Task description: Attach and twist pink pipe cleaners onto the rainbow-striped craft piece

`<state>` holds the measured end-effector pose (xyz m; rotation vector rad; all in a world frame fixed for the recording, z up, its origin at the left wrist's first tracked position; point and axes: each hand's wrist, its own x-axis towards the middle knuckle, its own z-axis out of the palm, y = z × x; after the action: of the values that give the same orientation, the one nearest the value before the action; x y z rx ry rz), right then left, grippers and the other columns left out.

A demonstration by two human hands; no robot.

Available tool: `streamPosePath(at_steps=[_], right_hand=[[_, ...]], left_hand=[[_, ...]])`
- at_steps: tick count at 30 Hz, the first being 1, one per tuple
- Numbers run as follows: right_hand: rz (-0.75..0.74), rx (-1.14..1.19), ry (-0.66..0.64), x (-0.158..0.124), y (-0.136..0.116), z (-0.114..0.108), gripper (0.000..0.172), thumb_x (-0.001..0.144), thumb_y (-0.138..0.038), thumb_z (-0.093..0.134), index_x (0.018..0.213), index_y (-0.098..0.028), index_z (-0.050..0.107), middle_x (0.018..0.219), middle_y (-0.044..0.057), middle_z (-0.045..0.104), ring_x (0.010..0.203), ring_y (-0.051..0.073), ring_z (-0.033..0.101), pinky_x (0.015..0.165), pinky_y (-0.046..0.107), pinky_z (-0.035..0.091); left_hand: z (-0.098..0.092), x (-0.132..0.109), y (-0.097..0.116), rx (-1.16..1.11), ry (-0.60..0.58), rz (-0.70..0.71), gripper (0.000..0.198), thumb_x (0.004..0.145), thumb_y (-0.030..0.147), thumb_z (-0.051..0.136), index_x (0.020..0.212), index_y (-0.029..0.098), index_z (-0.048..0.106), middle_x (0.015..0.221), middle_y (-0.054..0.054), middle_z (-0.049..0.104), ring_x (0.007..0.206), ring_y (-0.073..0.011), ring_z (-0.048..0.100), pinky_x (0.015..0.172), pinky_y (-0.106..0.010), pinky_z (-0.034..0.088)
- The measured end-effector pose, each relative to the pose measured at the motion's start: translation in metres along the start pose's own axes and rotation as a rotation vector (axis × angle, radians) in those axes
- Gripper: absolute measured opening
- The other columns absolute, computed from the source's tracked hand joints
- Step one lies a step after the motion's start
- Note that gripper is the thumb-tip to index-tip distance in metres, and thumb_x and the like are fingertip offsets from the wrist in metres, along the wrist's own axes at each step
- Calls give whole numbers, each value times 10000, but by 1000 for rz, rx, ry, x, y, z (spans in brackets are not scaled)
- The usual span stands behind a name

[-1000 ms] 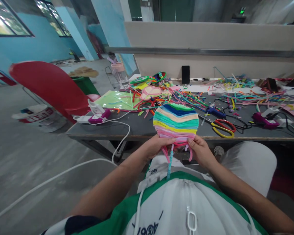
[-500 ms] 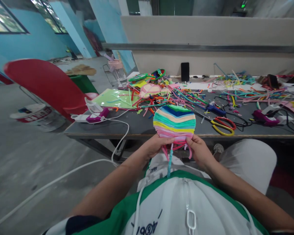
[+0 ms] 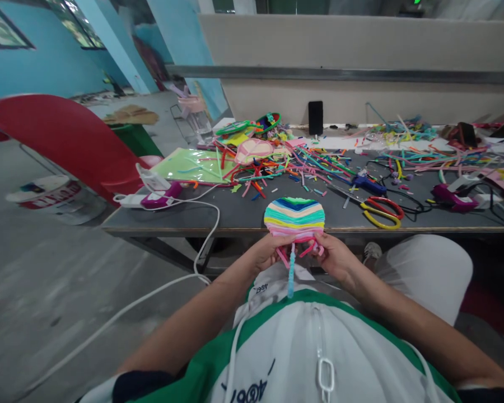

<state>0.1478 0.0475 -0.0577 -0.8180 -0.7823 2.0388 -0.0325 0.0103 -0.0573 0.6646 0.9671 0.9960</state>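
Note:
A round striped craft piece made of coloured pipe cleaners is held over the near edge of the dark table. My left hand pinches its lower left rim. My right hand grips its lower right rim. Pink loose ends and a light blue pipe cleaner tail hang from its bottom between my hands. The piece now lies tilted nearly flat, its far side towards the table.
Many loose pipe cleaners litter the table. Red-and-yellow scissors, a blue glue gun, a purple glue gun with white cable, another purple glue gun and a black phone lie there. A red chair stands left.
The striped piece has tipped away from me and dropped lower, from nearly upright to almost flat. Both hands kept their grip on its near rim and moved slightly down.

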Motion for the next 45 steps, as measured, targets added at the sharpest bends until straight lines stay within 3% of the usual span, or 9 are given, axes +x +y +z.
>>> streamPosePath(at_steps=[6,11,14,18,27,33,38,43,45], right_hand=[[-106,-103,56,-1,1,-1,291,628,-351,793,814,-169,662,673,-21,640,539,89,488,549,227,412],[-152,-218,94,1,5,-5,308,648,-405,757,810,-170,642,687,-19,632,574,102,492,560,239,392],[-191,-250,77,2,7,-5,282,669,-405,732,799,-178,627,701,-13,635,603,116,505,598,254,403],[-219,-270,89,3,8,-7,254,667,-382,725,747,-176,599,670,-17,607,592,111,490,596,251,392],[-188,-256,25,7,12,-16,279,691,-411,716,747,-166,596,623,-14,615,556,104,505,557,241,375],[0,-85,-79,-1,8,-20,306,613,-311,809,818,-154,645,705,12,668,643,112,564,596,229,399],[-66,-47,-49,-1,6,-21,287,578,-249,829,778,-157,645,689,0,679,622,102,564,619,232,409],[-37,-51,6,2,7,-23,285,563,-237,832,756,-154,640,670,-2,678,587,97,555,601,235,404],[-36,-44,11,1,8,-24,298,551,-222,835,765,-157,639,679,-2,681,602,102,568,614,238,411]], left_hand=[[-11,-22,7,401,93,-129,554,713,659,593,688,110,660,517,-42,588,422,-131,515,462,-257,416],[5,-54,29,1264,514,401,342,775,474,621,648,159,653,577,-6,589,592,-139,523,567,-243,362],[28,-52,26,1523,341,652,216,848,329,557,819,186,717,809,-54,689,805,-178,588,738,-277,399],[46,-30,12,1697,162,569,228,840,310,551,759,181,720,795,-78,683,801,-199,590,719,-299,390],[44,-9,17,1070,209,399,215,800,278,526,627,159,568,585,24,481,585,-113,429,563,-232,318],[42,-12,9,907,339,453,197,789,292,579,650,155,610,581,27,504,576,-107,436,572,-230,331],[38,-23,3,770,353,597,135,773,293,640,767,158,653,711,1,590,656,-115,498,632,-226,390],[11,-34,-12,171,713,685,231,736,261,701,937,199,604,773,33,585,617,-71,499,598,-185,401],[5,-34,-20,-77,623,476,239,729,260,707,932,184,606,783,16,609,619,-79,531,597,-198,424]])
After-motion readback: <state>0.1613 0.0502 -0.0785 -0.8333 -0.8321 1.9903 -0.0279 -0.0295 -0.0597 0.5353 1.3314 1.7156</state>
